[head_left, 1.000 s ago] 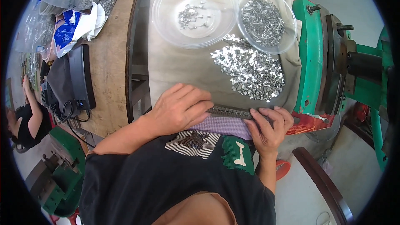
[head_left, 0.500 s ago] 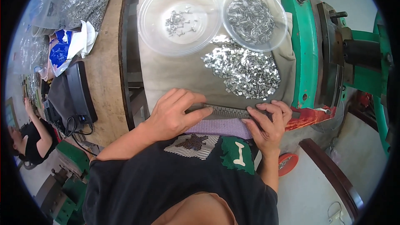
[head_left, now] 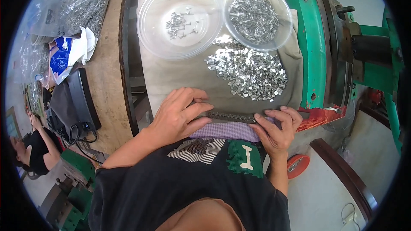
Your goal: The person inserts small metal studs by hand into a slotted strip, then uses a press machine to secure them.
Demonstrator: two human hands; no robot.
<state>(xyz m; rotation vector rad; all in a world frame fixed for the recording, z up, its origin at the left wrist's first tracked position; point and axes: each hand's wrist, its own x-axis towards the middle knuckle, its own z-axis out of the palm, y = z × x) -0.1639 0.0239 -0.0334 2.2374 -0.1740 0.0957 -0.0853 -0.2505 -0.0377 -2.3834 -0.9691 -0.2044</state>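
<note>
A long, narrow, dark metal bar with a row of notches point(head_left: 231, 116) lies crosswise between my two hands, close to my body. My left hand point(head_left: 177, 113) grips its left end, with thumb and index finger around it. At the other end, the bar is pinched by the thumb and fingers of my right hand point(head_left: 277, 128). A heap of small shiny flat metal pieces point(head_left: 252, 75) lies just beyond on the grey-brown cloth point(head_left: 171, 77). Behind it stand a wide clear tub point(head_left: 150, 21) holding a few small metal parts and a smaller clear tub point(head_left: 287, 30) full of thin metal pins point(head_left: 254, 17).
A green machine frame with bolts point(head_left: 305, 47) borders the cloth at right. To the left is a wooden table point(head_left: 109, 72) with a black device point(head_left: 83, 98), plastic bags and a tissue pack point(head_left: 60, 60). A red bowl point(head_left: 306, 162) sits low at right. Another person point(head_left: 38, 145) sits far left.
The bar has turned slightly, so its notched face looks darker. My left index finger has drawn back toward the bar's left end. The other person's hands have come lower.
</note>
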